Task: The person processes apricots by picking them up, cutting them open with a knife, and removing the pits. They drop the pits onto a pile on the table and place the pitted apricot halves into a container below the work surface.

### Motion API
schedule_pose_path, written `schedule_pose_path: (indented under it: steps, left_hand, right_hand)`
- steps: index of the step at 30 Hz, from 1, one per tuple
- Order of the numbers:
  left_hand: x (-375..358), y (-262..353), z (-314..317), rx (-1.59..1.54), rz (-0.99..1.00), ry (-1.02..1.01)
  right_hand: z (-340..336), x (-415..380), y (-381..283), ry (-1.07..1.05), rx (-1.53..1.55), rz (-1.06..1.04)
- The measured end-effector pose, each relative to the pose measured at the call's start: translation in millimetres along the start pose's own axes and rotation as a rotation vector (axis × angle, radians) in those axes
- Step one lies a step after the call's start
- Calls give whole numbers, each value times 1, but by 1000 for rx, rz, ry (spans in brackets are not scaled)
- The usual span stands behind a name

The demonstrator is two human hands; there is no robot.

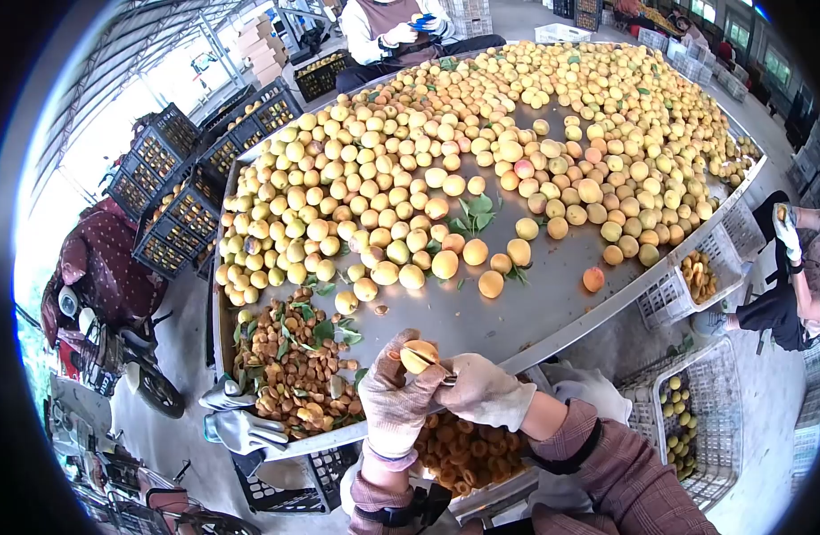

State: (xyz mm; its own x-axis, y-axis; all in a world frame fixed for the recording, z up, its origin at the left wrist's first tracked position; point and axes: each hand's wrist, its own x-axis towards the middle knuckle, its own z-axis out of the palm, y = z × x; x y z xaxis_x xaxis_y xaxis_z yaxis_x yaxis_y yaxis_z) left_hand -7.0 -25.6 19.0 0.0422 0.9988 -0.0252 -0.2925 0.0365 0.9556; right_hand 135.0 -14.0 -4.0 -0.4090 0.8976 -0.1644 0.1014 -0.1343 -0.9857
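Note:
My left hand (pixel 399 392), in a stained pale glove, is closed on a yellow apricot (pixel 419 357) near the table's front edge. My right hand (pixel 486 390), also gloved, is closed beside it on a small tool (pixel 447 378) whose tip meets the fruit; most of the tool is hidden by the fingers. Below both hands lies a container of opened orange fruit (pixel 468 455). To their left, a heap of brown pits and scraps (pixel 294 366) mixed with green leaves lies on the table. Many whole apricots (pixel 374 178) cover the metal table (pixel 552 276) beyond.
Spare gloves (pixel 247 428) hang at the table's left front corner. White crates (pixel 695 276) and a larger crate (pixel 726 419) stand at the right, black crates (pixel 173 223) at the left. One person (pixel 396 31) sits across the table; another person (pixel 807 267) is at the right.

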Motion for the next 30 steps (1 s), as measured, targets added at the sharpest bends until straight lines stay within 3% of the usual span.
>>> schedule_pose_path:
  steps: [1, 2, 5, 6, 7, 9, 11, 13, 14, 15, 16, 18, 19, 20, 22, 25, 27, 28, 29, 30]
  left_hand:
    - [1, 0, -3, 9, -27, -39]
    - [1, 0, -7, 18, -54, -78]
    - [7, 1, -14, -94, -30, -193]
    - [10, 0, -13, -206, 41, -118]
    - [17, 0, -18, -298, 91, -46]
    - [19, 2, -26, -171, 112, 49]
    - [15, -3, -21, 56, 41, -34]
    - [11, -6, -3, 551, 275, -69]
    - [9, -3, 4, 563, 296, -128]
    - [8, 1, 9, 577, 320, -181]
    - [7, -3, 9, 577, 319, -186]
    - [3, -11, 0, 213, 165, -205]
    - [3, -12, -2, 216, 161, -204]
    - [4, -13, -4, 34, 29, -114]
    - [9, -8, -5, -436, -136, -27]
    - [11, -6, -7, -689, -160, -17]
    - [13, -10, -13, -726, -176, 43]
    - [14, -12, -18, -753, -188, -9]
    - [16, -12, -21, -780, -197, -62]
    - [15, -9, -17, -745, -234, -21]
  right_hand:
    - [-3, 1, 5, -263, 560, 205]
    - [-16, -7, -26, -316, 369, 246]
    - [-19, -8, -28, -376, 381, 258]
    - [-18, -8, -21, -361, 517, 266]
    - [-19, -13, -25, -219, 292, 104]
    - [-41, -25, -41, -98, 400, 96]
    - [-42, -22, -47, -38, 507, 13]
    - [-24, -9, -40, 197, 451, -131]
    - [-28, -2, -34, 269, -99, -293]
    - [-29, -9, -45, 235, -155, -202]
    - [-30, -1, -31, 208, -103, -257]
    - [-26, 5, -29, 176, -37, -312]
    - [-29, 1, -32, 118, 143, -153]
    - [-31, -2, -38, 60, 321, 8]
    - [-36, -3, -40, 56, 383, 25]
    - [-46, -6, -40, 41, 509, 75]
    - [-55, -18, -45, -83, 468, 120]
    - [-61, -27, -53, -260, 363, 148]
    - [-56, -31, -46, -307, 341, 129]
    - [-56, -28, -41, -225, 300, 138]
